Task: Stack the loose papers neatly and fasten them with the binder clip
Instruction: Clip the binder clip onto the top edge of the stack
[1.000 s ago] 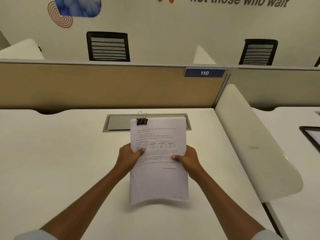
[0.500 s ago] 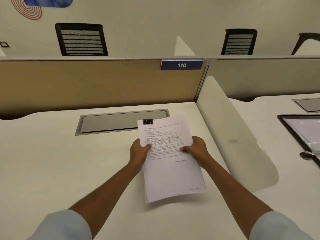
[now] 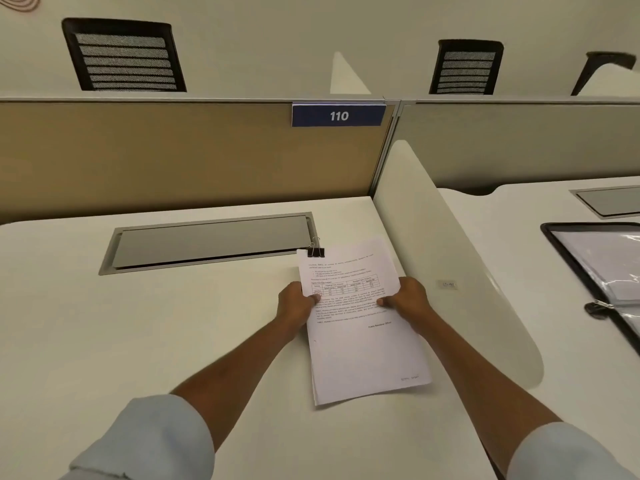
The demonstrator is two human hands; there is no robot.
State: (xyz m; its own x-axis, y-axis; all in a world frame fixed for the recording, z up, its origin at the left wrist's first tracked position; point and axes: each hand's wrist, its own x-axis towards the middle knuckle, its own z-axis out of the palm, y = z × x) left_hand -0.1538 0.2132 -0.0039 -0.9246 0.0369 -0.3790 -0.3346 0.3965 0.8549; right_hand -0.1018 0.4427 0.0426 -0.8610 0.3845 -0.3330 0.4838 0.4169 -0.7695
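A stack of printed white papers [image 3: 363,344] is held over the white desk [image 3: 138,341], tilted slightly with its top toward the left. A black binder clip [image 3: 315,251] with silver handles grips the stack's top left corner. My left hand [image 3: 297,304] holds the stack's left edge, thumb on the top sheet. My right hand [image 3: 407,299] holds the right edge the same way. The lower end of the stack hangs close above the desk.
A grey cable flap [image 3: 211,242] is set into the desk behind the papers. A curved white divider [image 3: 450,271] stands to the right. Beyond it, on the neighbouring desk, lies a black folder [image 3: 595,271] with clear sleeves. A tan partition [image 3: 173,150] closes the back.
The papers and both hands have shifted to the right and the stack has tilted. The camera has dipped and turned, bringing the neighbouring desk into view.
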